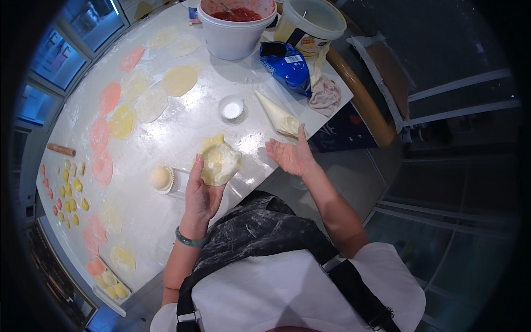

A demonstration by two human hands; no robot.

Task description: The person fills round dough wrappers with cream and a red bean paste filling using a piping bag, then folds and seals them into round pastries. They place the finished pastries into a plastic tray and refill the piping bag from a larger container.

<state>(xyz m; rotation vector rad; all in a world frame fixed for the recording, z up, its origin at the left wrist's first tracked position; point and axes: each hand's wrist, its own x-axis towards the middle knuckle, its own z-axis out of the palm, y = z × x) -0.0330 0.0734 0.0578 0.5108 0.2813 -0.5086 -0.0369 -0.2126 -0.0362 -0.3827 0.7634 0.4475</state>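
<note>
My left hand [203, 197] holds up a thin, floured yellow dough wrapper [218, 162] that sags into a cup shape with a ragged edge. Its thumb presses on the near rim. My right hand [292, 155] is spread, palm up and empty, by the table edge. Just beyond its raised thumb lies a piping bag [277, 116] of pale cream; whether they touch I cannot tell. A fluted white paper cup [231, 108] stands farther off with nothing in it. Left of my left hand, a pale round dumpling [161, 178] sits in another fluted cup, beside a clear plastic piece [179, 182].
Pink, yellow and white dough rounds [101, 166] cover the table's left side, near small dough lumps [70, 195] and a rolling pin [61, 150]. A tray of dumplings [108, 279] sits at the corner. Far back are a red-filled bucket [238, 39], a tub [311, 25], a blue bag [286, 68] and a cloth [325, 95].
</note>
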